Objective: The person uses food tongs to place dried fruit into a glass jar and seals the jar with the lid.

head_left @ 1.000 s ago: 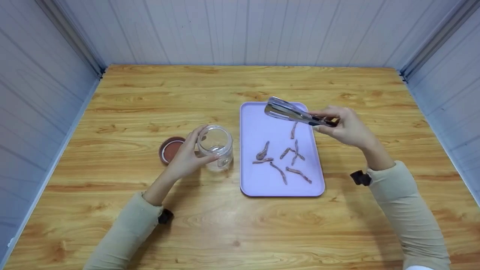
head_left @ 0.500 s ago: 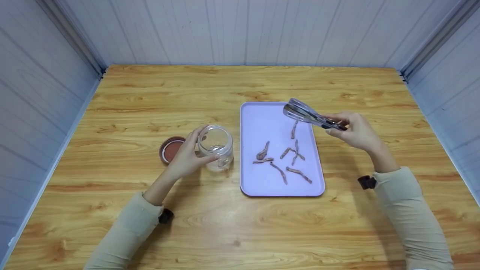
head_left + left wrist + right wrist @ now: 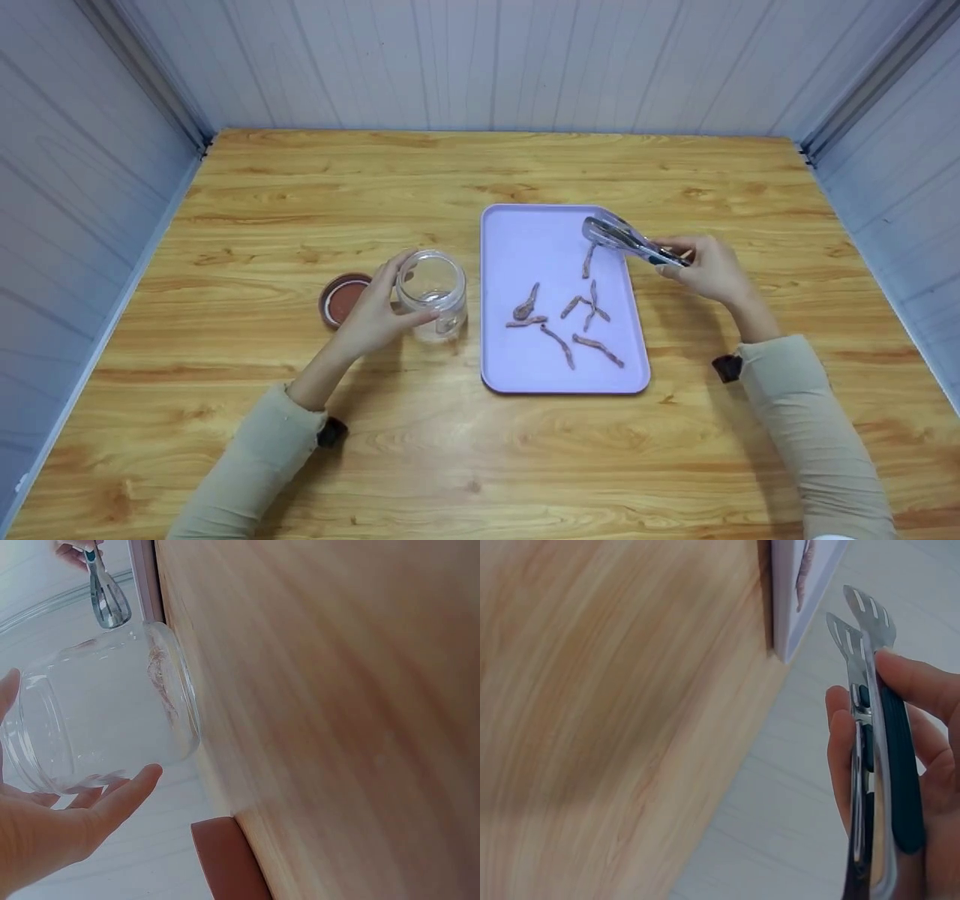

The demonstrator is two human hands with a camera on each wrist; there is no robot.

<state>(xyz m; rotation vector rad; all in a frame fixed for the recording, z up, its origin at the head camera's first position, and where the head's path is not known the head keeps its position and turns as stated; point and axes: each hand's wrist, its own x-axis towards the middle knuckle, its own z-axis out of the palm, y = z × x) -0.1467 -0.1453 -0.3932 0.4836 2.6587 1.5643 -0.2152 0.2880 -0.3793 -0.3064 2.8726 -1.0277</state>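
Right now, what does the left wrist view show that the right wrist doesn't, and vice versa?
Left wrist only: the left hand holding the clear jar, and the reddish-brown lid on the wooden table.

Right wrist only: a brown strip lying plainly inside the purple tray; the left wrist catches just that tray's side.

Both: the tongs, the right hand holding them (partly cut off in the left wrist view), some of the tray, the table and the pale wall.

Both arms (image 3: 251, 457) extend forward, the left grip (image 3: 371, 319) curved wide, the right grip (image 3: 709, 270) pinching.
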